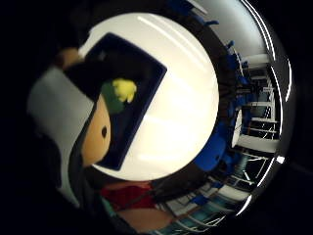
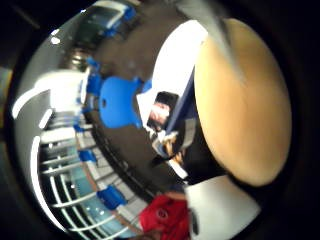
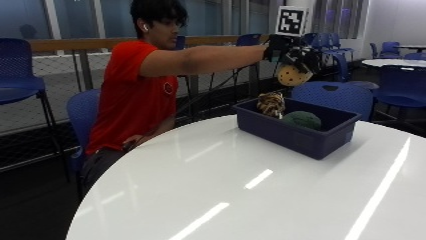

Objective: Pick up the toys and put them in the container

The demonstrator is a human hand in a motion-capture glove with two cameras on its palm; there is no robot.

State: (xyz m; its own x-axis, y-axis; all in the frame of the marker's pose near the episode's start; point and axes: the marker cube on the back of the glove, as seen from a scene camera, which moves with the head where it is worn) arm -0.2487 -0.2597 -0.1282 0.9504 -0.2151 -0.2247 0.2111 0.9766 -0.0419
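In the outside view my gloved right hand is raised above the far end of a dark blue container on the round white table. Its fingers curl round a tan plush toy with dark dots. Inside the container lie a striped brown plush and a dark green plush. The little finger side palm view looks down into the container, where a green and yellow toy shows beside the tan plush. The tan plush fills much of the thumb side palm view.
Blue chairs stand behind the table beside the container. Another white table with chairs stands at the back right. The person in a red shirt sits at the table's left edge.
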